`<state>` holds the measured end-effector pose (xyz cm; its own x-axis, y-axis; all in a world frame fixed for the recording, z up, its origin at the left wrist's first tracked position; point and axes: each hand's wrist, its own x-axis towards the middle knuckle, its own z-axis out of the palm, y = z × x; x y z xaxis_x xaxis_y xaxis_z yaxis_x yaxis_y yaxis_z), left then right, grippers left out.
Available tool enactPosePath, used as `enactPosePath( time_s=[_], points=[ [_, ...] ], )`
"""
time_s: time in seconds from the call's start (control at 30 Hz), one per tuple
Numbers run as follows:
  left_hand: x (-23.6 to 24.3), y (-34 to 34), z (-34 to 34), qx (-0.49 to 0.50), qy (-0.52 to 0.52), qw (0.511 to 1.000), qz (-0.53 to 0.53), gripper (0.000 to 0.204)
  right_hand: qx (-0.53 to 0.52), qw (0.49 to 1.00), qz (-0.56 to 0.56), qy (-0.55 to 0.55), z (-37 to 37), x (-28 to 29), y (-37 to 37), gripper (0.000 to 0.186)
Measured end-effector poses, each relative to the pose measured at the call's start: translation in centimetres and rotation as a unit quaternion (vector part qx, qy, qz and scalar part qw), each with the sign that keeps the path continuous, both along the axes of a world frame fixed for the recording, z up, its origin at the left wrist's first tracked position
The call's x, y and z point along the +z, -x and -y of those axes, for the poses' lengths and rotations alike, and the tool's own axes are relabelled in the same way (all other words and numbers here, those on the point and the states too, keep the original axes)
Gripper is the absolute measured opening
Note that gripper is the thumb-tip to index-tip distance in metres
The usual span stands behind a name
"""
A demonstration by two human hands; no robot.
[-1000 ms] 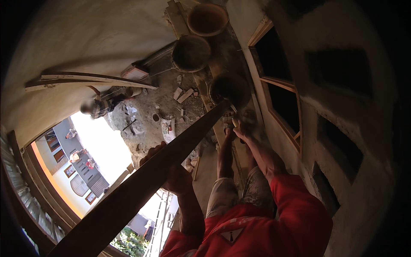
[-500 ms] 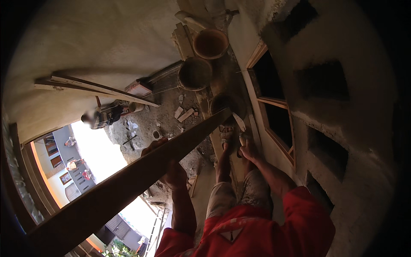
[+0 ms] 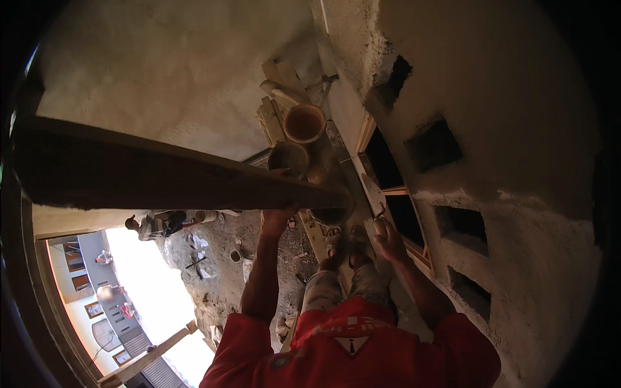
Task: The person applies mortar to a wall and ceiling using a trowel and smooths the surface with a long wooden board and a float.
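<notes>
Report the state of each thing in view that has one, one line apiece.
Left hand, closed on the board
Board, held up, overlapping two tubs in view
Right hand, closed on the trowel
Trowel, held by its handle, blade pointing away
Reddish tub, upright, open-topped
Grey tub, open-topped, partly hidden
Dark tub, partly hidden, contents unclear

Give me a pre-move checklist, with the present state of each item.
1. Left hand gripping the long board: ok.
2. Right hand around the trowel handle: ok.
3. Trowel blade apart from the board: ok, a gap shows.
4. Board end clear of the dark tub: cannot tell, they overlap in view.
5. Feet steady: cannot tell, deep shadow.
6. Floor free of debris: not ok, bits lie scattered.
</notes>
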<state>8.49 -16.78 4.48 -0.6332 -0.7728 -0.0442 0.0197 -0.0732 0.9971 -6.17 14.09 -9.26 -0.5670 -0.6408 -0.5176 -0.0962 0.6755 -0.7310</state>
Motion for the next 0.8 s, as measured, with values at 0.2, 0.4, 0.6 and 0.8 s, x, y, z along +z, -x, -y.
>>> enactPosePath(
  time_s=[0.2, 0.4, 0.6, 0.8],
  points=[
    [2.1, 2.6, 1.1, -0.146, 0.088, 0.983, 0.064, 0.055, -0.066, 0.993, 0.007, 0.102, 2.2, 9.0, 0.6, 0.068],
    [5.0, 6.3, -2.3, -0.277, 0.140, 0.945, 0.106, 0.055, -0.008, 0.935, -0.256, 0.245, 1.9, 15.6, 1.5, 0.040],
    [6.4, 9.8, -9.3, -0.329, 0.044, 0.940, 0.084, 0.074, -0.064, 0.934, -0.283, 0.208, -0.9, 18.8, 0.8, 0.032],
    [6.5, 11.1, -19.7, -0.365, 0.253, 0.893, -0.075, 0.066, -0.222, 0.944, -0.227, 0.084, -11.8, 15.8, -5.2, 0.038]
  ],
)
